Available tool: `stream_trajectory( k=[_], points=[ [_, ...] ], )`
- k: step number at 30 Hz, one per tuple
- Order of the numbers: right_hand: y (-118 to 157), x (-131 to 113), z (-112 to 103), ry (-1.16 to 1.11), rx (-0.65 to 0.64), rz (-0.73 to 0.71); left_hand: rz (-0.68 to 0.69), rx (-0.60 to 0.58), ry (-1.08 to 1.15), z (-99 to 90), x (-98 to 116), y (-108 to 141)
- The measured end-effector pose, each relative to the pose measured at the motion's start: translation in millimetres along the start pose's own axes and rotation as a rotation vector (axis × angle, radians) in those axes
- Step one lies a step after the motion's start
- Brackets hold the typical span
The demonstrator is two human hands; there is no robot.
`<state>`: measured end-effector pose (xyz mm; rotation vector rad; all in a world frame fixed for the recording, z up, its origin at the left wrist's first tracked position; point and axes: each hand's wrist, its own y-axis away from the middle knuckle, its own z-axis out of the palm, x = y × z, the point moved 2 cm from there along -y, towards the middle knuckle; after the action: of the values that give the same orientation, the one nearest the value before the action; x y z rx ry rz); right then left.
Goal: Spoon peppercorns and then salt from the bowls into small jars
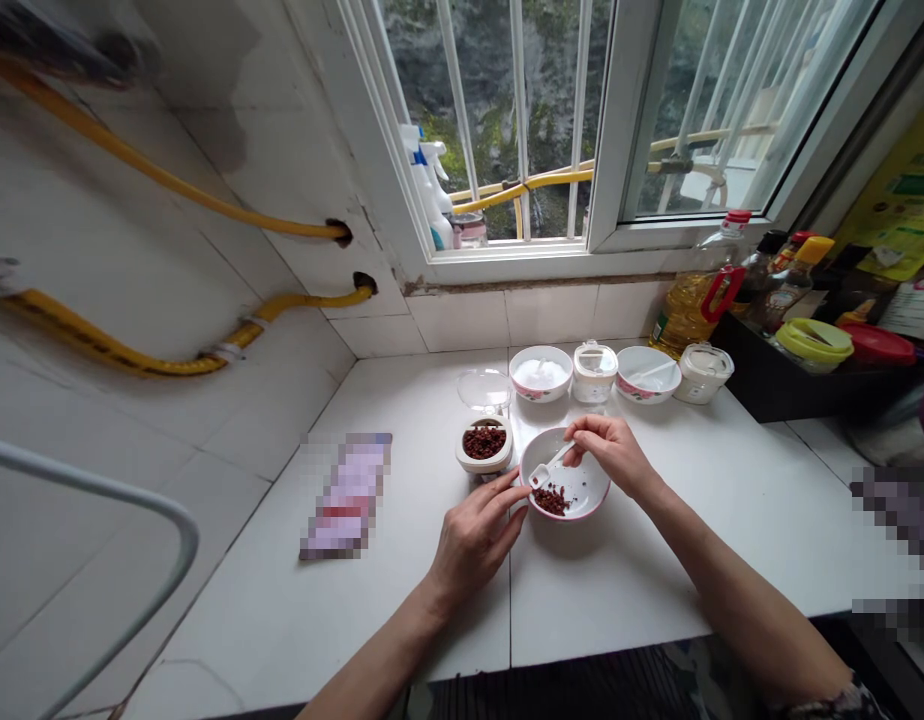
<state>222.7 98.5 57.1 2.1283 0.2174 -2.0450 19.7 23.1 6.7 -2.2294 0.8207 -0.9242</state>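
My right hand (610, 452) pinches the handle of a small white spoon (558, 459). The spoon's scoop is tipped down inside a white bowl (593, 500) with a pink rim, and a few dark red bits cling to it. Beneath the scoop lies a small heap of dried reddish-brown peppercorns (552, 500). At the bowl's left edge, my left hand (477, 530) holds the rim with its fingertips. Just behind that hand stands a cream seasoning jar (484, 464) full of the same peppercorns, its clear lid (484, 390) swung up.
Along the wall stand a bowl of white powder (541, 374), a lidded jar (595, 372), another bowl holding a white spoon (648, 376) and a second jar (703, 373). An oil bottle (691, 300) and a black condiment box (769, 375) are at right. A purple packet (347, 495) lies left.
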Motion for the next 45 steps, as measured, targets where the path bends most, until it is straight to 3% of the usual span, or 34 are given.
stream_trajectory(
  k=[7, 14, 17, 23, 26, 28, 31, 35, 40, 45],
  points=[
    [1.2, -3.7, -4.0, -0.014, 0.032, -0.029, 0.009, 0.008, -0.005, 0.6, -0.2, -1.2],
    [1.3, -10.8, 9.8, -0.032, 0.085, -0.195, 0.001, 0.015, 0.001, 0.7, 0.3, -2.2],
    [3.6, -15.1, 21.9, 0.082, 0.109, -0.325, -0.004, 0.010, -0.004, 0.5, 0.8, -2.3],
    [12.0, -23.8, 40.1, 0.621, 0.078, -0.780, 0.009, 0.030, -0.014, 1.2, 1.0, -3.1],
    [14.7, -27.7, 38.0, 0.721, 0.077, -0.887, 0.018, 0.033, -0.015, 1.7, 0.7, -3.5],
    [15.4, -30.3, 29.7, 0.692, 0.133, -0.884, 0.016, 0.024, -0.014, 1.9, 0.5, -3.3],
    [13.3, -28.7, 12.1, 0.696, 0.219, -0.762, 0.005, 0.017, -0.016, 1.5, 0.5, -2.7],
    [7.3, -14.0, -2.0, 0.877, 0.195, -0.585, 0.008, 0.007, -0.014, 0.6, 0.4, -2.1],
    [5.8, 0.6, 8.7, 0.952, 0.109, -0.531, 0.000, -0.003, -0.020, 0.5, -0.4, -1.5],
    [8.8, -0.7, 19.9, 0.731, 0.029, -0.445, -0.004, -0.004, -0.010, 0.4, -0.4, -0.8]
  ],
)
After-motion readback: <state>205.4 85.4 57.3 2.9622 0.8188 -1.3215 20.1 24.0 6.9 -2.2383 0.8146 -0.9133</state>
